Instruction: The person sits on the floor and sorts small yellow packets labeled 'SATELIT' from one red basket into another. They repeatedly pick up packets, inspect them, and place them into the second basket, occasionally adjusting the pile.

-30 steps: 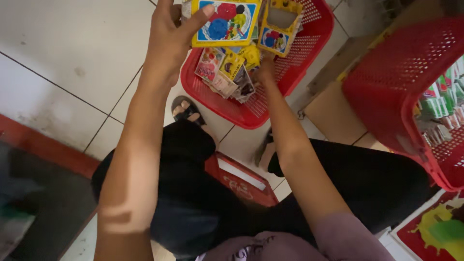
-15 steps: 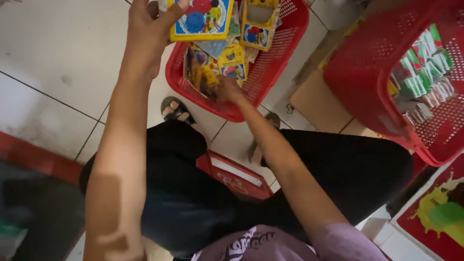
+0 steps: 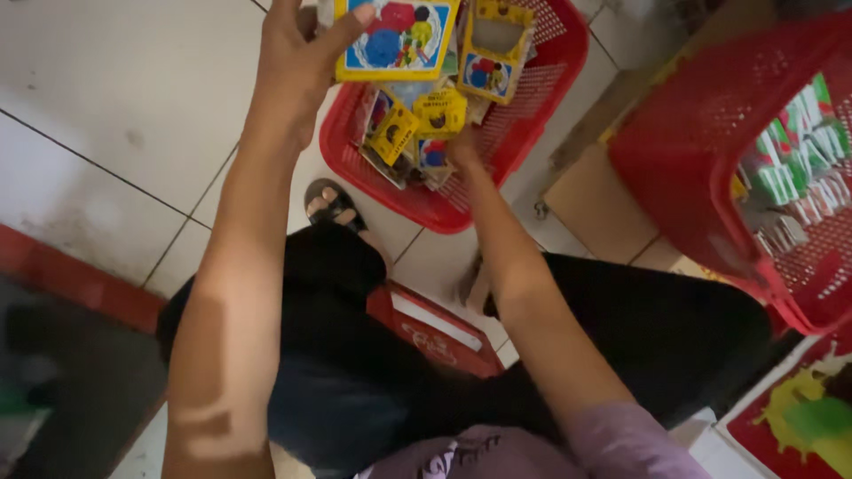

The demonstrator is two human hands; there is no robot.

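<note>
My left hand (image 3: 300, 55) is raised at the top of the view, gripping a stack of yellow toy packets (image 3: 399, 37) with coloured pictures. My right hand (image 3: 463, 149) reaches down into a red mesh basket (image 3: 524, 106) on the floor and touches the small yellow packets (image 3: 417, 124) lying in it; its fingers are mostly hidden among them. Another yellow carded packet (image 3: 493, 49) shows beside the held stack.
A second red mesh basket (image 3: 701, 186) at the right holds several green and white packs (image 3: 799, 160). A cardboard box (image 3: 595, 195) lies between the baskets. My legs in black, a sandalled foot (image 3: 330, 204) and a red box (image 3: 435, 328) are below, on white floor tiles.
The view has shifted so the basket and my hands sit lower and more to the right. My right hand has moved from the basket's left side further in among the small packets.
</note>
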